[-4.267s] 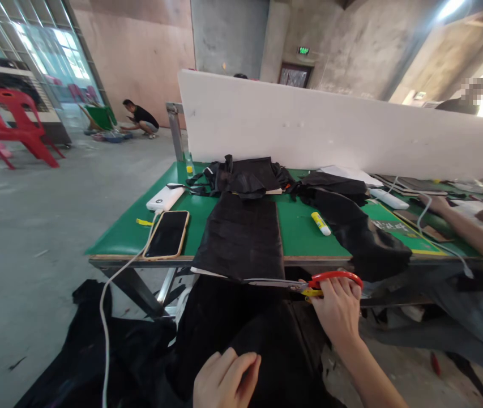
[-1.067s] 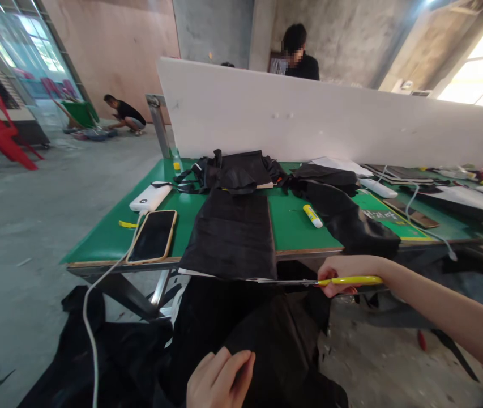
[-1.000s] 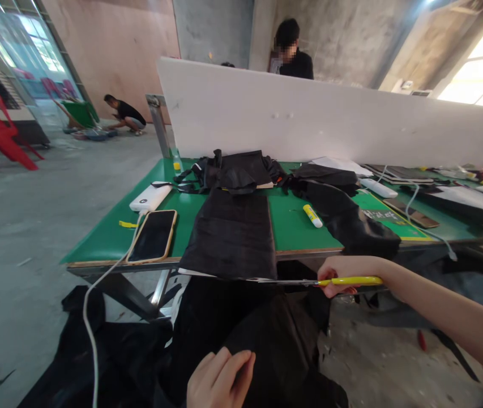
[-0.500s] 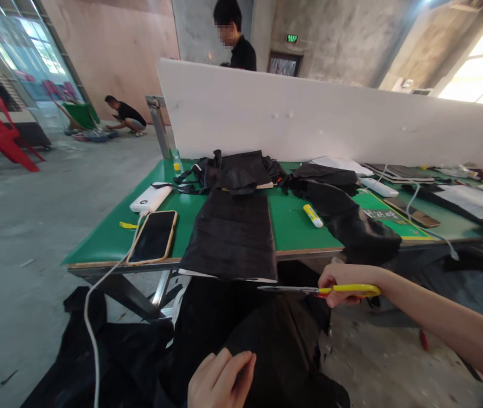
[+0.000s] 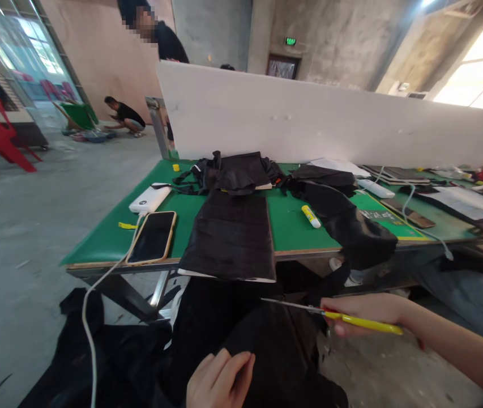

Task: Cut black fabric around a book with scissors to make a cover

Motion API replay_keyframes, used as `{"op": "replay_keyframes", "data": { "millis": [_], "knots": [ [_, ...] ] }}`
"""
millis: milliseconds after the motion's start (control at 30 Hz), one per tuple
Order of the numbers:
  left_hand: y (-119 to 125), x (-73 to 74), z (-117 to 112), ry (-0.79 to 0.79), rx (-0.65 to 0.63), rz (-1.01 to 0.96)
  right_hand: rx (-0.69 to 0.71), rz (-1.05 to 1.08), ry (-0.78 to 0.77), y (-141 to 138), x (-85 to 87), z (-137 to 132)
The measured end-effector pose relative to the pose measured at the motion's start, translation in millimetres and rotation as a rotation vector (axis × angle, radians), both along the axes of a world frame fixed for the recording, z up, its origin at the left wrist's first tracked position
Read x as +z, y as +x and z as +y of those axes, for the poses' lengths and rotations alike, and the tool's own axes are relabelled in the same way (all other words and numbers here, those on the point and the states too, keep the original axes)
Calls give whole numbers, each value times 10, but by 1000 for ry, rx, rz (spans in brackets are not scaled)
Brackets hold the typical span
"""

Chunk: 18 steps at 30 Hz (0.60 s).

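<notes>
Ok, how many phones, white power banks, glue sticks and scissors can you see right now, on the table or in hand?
Phones: 2
White power banks: 2
Glue stick: 1
Scissors, in the right hand: 1
Total: 6

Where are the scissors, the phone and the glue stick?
scissors [image 5: 368, 323]: head view, on the yellow handle.
phone [image 5: 153, 237]: head view, middle of the dark screen.
glue stick [image 5: 311, 217]: head view, on its white barrel.
</notes>
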<state>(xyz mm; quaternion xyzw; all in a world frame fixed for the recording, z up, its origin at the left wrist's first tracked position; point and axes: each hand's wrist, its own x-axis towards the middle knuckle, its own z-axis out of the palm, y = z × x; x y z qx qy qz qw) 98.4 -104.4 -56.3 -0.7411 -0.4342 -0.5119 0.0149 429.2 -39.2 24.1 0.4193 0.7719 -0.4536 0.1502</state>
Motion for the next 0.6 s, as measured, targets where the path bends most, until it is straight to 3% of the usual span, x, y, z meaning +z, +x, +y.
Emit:
{"op": "replay_keyframes", "data": {
  "millis": [133,300,467,600],
  "knots": [
    [21,47,-1,9,12,3,-22,3,-16,68,67,61],
    [15,6,6,16,10,-12,-195,66,-296,108,73,213],
    [-3,-73,-10,16,43,-26,-265,108,-363,98,33,338],
    [-25,-48,-16,-14,-4,1,-265,121,-412,61,9,417]
  ]
}}
